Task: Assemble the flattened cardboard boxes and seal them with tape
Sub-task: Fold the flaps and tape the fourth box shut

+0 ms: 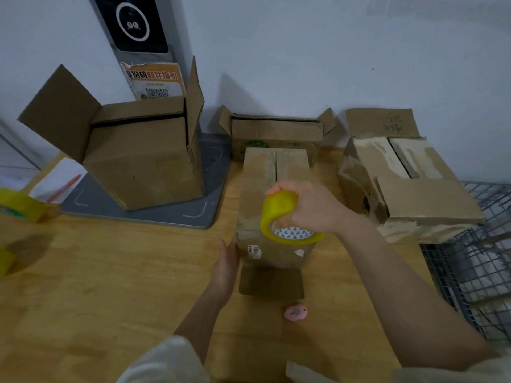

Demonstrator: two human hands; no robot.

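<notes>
Left hand (226,265), fingers straight, steadies light, easily dented cardboard box (272,205) — right hand (305,207) grips yellow tape roll (284,222) through its core — best braced at the corners.

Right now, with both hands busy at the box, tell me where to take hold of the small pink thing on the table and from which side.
Judging by its pose, pinch the pink cutter across its narrow sides, coming straight down from above. It lies flat on the table, clear of the box, so fingers should fit on either side.
</notes>
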